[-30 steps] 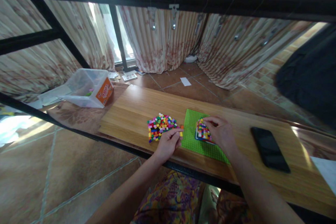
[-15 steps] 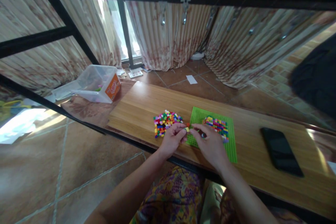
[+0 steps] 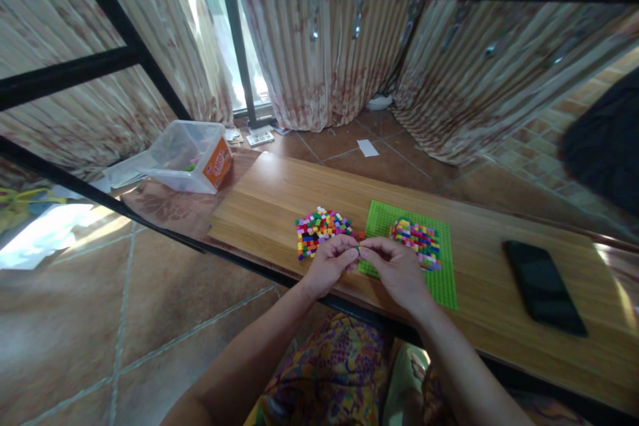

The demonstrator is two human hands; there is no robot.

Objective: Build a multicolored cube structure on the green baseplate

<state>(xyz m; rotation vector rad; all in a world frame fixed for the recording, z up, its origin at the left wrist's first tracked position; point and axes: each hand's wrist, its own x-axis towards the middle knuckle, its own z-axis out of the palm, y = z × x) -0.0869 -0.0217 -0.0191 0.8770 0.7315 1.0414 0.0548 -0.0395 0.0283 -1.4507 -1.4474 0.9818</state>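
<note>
while left hand and right hand pinch tiny brick, its shape mostly hidden, colour unclear

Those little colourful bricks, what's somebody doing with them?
Someone's left hand and right hand meet at the fingertips, pinching what seems a tiny brick, mostly hidden. A pile of bricks lies on the wooden tabletop to the left. A colourful block of bricks sits on the green baseplate, partly behind the right hand.
</note>
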